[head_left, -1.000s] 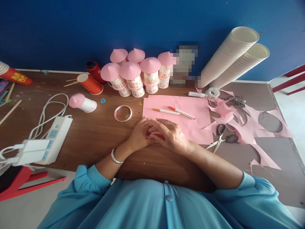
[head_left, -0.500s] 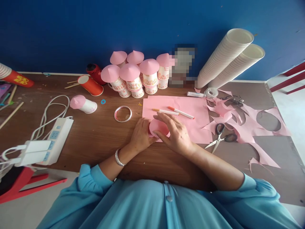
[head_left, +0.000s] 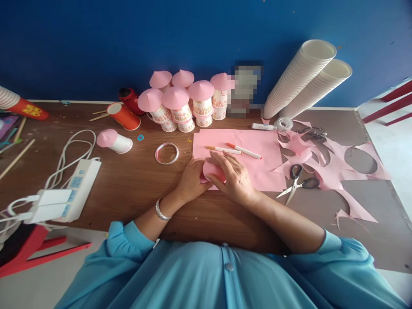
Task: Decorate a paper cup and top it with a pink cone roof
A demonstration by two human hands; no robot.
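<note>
Between my hands is a round pink paper piece (head_left: 213, 171), perhaps a cone top; what lies beneath it is hidden. My left hand (head_left: 193, 178) is closed round its left side, with the thumb at the near edge. My right hand (head_left: 234, 177) lies curved over its right side, fingers and thumb resting on the paper. Just beyond sit pink sheets (head_left: 267, 171), with an orange marker (head_left: 222, 149) and a red marker (head_left: 246, 151) on them. Several decorated paper cups (head_left: 203, 107) with pink cone roofs (head_left: 175, 98) stand near the wall.
Scissors (head_left: 295, 185) and pink scraps (head_left: 334, 171) are at right. Two tall stacks of white paper cups (head_left: 298, 79) lean at the back. A tape roll (head_left: 166, 153), a cone-topped cup on its side (head_left: 122, 143), a red cup (head_left: 126, 118) and a power strip (head_left: 80, 186) occupy the left.
My right hand has shifted slightly left over the pink paper piece, covering a bit more of it. My left hand keeps its hold. The view has moved a little.
</note>
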